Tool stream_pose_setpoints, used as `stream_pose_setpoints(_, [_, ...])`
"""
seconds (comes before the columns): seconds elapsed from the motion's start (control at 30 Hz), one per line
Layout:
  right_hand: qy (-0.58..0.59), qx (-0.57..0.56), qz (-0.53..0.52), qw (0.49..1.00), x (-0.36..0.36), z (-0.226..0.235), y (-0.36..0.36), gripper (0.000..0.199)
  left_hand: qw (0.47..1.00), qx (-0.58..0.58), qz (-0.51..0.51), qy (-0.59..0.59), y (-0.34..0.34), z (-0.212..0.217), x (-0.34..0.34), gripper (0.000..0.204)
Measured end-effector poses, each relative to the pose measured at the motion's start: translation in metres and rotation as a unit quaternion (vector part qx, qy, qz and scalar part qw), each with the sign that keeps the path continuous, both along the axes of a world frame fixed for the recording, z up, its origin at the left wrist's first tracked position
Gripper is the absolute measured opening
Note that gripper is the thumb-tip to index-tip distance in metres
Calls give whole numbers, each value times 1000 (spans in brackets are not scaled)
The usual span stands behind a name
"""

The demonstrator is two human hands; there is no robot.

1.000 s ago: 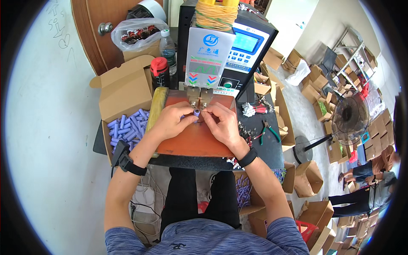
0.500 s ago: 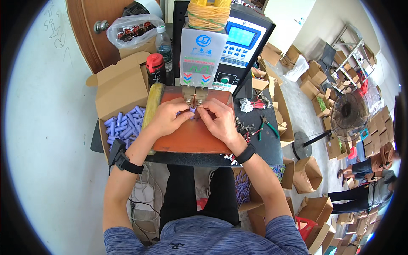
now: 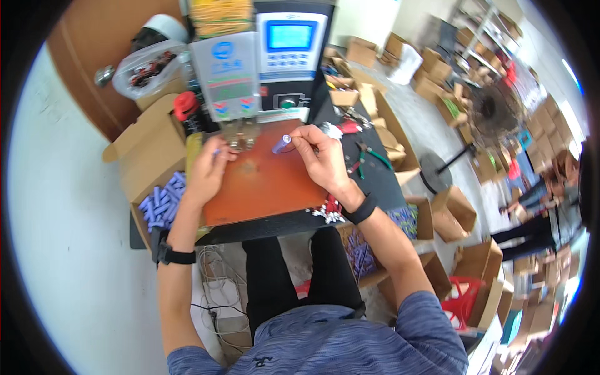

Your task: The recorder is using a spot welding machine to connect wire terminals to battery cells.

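Right hand pulled back, pinching purple cell right of electrodes; left hand left of electrodes, narrow, contents blurred, can't tell; probably between-welds handling, next move likely calls for careful cell alignment

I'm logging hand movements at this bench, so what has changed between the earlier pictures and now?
The right hand has moved right, away from the electrodes, pinching a purple cylindrical cell; the left hand has come off it, though a small purple object shows there. The camera's view has also turned. The green-handled pliers and open cardboard box stayed put.
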State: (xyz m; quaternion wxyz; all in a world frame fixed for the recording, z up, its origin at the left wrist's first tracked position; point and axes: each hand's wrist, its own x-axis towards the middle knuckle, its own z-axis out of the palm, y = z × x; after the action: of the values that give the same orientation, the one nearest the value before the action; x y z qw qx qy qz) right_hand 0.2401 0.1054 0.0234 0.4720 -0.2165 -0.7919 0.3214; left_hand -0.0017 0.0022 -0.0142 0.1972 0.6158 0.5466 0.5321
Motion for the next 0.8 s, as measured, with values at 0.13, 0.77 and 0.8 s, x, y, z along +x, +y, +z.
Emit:
stream_pose_setpoints(0.13, [-22,-143,9,989,93,2,-10,9,991,18,17,-134,-6,1,3,18])
stream_pose_setpoints(0.77, [-270,-69,-215,936,173,-97,-42,32,996,-36,-76,-11,-9,18,12,20])
stream_pose_setpoints(0.8, [-315,-88,-242,914,162,-98,-37,38,996,-52,-72,-19,-7,18,12,20])
